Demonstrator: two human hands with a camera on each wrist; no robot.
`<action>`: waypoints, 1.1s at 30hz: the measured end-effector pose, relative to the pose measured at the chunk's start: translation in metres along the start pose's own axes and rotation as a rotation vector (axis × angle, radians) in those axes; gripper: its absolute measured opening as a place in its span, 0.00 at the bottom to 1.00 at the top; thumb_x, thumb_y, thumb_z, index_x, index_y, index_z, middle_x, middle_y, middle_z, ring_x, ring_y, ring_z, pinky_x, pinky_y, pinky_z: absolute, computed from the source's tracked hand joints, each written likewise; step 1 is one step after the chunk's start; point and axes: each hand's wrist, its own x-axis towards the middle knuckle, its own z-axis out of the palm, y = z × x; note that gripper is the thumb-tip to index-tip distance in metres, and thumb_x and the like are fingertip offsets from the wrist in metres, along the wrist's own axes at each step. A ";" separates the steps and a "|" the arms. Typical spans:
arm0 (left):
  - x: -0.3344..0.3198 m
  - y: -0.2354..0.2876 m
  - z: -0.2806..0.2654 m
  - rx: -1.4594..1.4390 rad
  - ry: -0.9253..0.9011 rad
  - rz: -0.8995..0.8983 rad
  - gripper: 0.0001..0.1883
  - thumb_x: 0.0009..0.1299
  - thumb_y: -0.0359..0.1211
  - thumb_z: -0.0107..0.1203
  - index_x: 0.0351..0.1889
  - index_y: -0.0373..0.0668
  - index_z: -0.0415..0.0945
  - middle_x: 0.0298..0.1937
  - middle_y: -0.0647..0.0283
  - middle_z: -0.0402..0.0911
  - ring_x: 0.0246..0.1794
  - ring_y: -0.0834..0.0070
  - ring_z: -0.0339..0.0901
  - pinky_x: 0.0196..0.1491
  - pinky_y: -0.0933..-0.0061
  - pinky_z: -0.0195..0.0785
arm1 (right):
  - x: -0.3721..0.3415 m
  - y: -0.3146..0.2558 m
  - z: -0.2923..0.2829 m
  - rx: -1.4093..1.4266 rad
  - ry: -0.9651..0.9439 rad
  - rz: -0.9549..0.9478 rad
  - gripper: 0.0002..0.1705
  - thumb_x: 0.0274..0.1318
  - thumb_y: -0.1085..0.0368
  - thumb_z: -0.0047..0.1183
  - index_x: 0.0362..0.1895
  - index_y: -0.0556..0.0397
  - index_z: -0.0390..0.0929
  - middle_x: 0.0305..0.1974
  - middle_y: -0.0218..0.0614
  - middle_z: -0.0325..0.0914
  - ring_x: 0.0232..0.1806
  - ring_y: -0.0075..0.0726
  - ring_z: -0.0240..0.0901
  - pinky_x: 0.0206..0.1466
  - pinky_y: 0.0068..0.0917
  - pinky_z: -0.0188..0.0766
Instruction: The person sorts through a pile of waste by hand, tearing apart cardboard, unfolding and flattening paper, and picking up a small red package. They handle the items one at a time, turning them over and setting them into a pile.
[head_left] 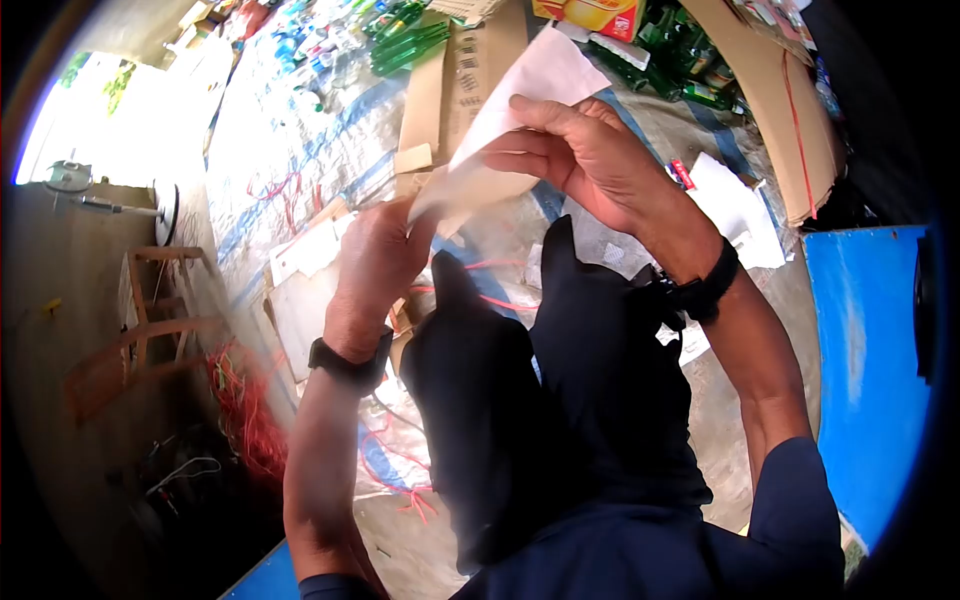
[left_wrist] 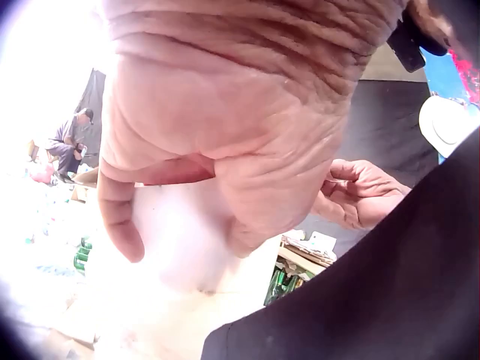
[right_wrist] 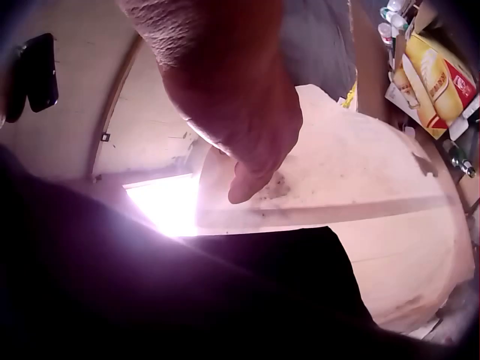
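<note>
A pale sheet of paper or thin card is held up in front of the knees, slanting from upper right to lower left. The left hand pinches its lower left end between thumb and fingers; in the left wrist view that hand has the whitish sheet between its fingers. The right hand grips the sheet's right side, thumb on the near face and fingers bent behind. In the right wrist view the right hand lies against a broad pale sheet, its fingertips mostly hidden.
Green bottles and clear plastic bottles lie beyond the hands, with cardboard between piles. A blue panel stands at the right. Red string and a wooden frame are at the left. Another person sits in the distance.
</note>
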 end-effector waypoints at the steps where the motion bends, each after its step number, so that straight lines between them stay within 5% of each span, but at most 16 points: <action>1: -0.005 0.001 -0.002 0.097 -0.005 -0.040 0.08 0.70 0.37 0.58 0.41 0.45 0.83 0.33 0.55 0.85 0.38 0.50 0.81 0.41 0.56 0.73 | 0.001 0.002 -0.002 0.003 -0.009 0.005 0.13 0.67 0.63 0.55 0.46 0.61 0.80 0.41 0.44 0.85 0.45 0.39 0.85 0.56 0.34 0.81; 3: -0.012 -0.004 -0.007 0.198 -0.007 -0.089 0.08 0.71 0.38 0.56 0.35 0.46 0.83 0.29 0.57 0.84 0.38 0.51 0.80 0.40 0.53 0.71 | 0.001 0.006 -0.005 -0.070 -0.011 0.000 0.14 0.67 0.61 0.56 0.47 0.61 0.80 0.42 0.45 0.85 0.46 0.38 0.85 0.57 0.35 0.80; 5: -0.022 -0.017 -0.013 0.422 0.057 0.065 0.13 0.74 0.44 0.55 0.38 0.47 0.85 0.28 0.52 0.82 0.34 0.52 0.80 0.36 0.57 0.71 | -0.003 0.007 -0.004 -0.101 -0.034 0.057 0.17 0.67 0.58 0.56 0.48 0.61 0.80 0.43 0.43 0.85 0.48 0.36 0.84 0.55 0.35 0.79; 14: -0.070 -0.081 -0.086 0.576 0.020 -0.131 0.16 0.72 0.43 0.52 0.28 0.44 0.84 0.26 0.51 0.83 0.32 0.49 0.81 0.60 0.47 0.65 | -0.027 0.007 0.012 -0.556 -0.104 0.237 0.15 0.69 0.55 0.52 0.46 0.54 0.79 0.43 0.32 0.82 0.46 0.26 0.80 0.48 0.26 0.76; 17: -0.090 -0.119 -0.120 0.755 -0.019 -0.198 0.13 0.70 0.43 0.59 0.36 0.45 0.86 0.24 0.53 0.83 0.30 0.52 0.83 0.60 0.49 0.70 | -0.051 0.003 0.023 -0.775 -0.212 0.220 0.11 0.66 0.61 0.54 0.43 0.55 0.80 0.38 0.28 0.82 0.41 0.21 0.77 0.45 0.20 0.72; 19: -0.103 -0.127 -0.144 0.714 -0.009 -0.336 0.14 0.70 0.43 0.58 0.39 0.42 0.84 0.30 0.48 0.84 0.35 0.48 0.83 0.41 0.53 0.76 | -0.074 0.003 0.033 -0.884 -0.244 0.206 0.09 0.62 0.65 0.57 0.42 0.57 0.80 0.37 0.31 0.82 0.40 0.24 0.78 0.45 0.22 0.72; 22: -0.125 -0.140 -0.181 0.819 0.018 -0.444 0.16 0.71 0.44 0.51 0.39 0.43 0.84 0.38 0.48 0.84 0.44 0.49 0.82 0.49 0.51 0.73 | -0.091 0.006 0.038 -1.079 -0.327 -0.039 0.09 0.57 0.70 0.59 0.42 0.60 0.79 0.35 0.37 0.81 0.39 0.31 0.78 0.48 0.26 0.72; 27: -0.157 -0.177 -0.226 1.028 0.073 -0.468 0.14 0.69 0.41 0.53 0.33 0.43 0.83 0.36 0.50 0.85 0.42 0.49 0.82 0.46 0.48 0.74 | -0.092 0.010 0.034 -0.980 -0.198 0.054 0.09 0.57 0.72 0.57 0.42 0.60 0.79 0.35 0.36 0.81 0.40 0.28 0.78 0.49 0.25 0.72; 33: -0.162 -0.225 -0.179 1.180 0.083 -0.478 0.10 0.69 0.36 0.52 0.27 0.47 0.82 0.29 0.54 0.84 0.32 0.52 0.84 0.34 0.53 0.77 | -0.094 0.005 0.037 -1.056 -0.072 0.009 0.08 0.52 0.72 0.56 0.38 0.61 0.78 0.33 0.36 0.80 0.39 0.29 0.78 0.49 0.25 0.71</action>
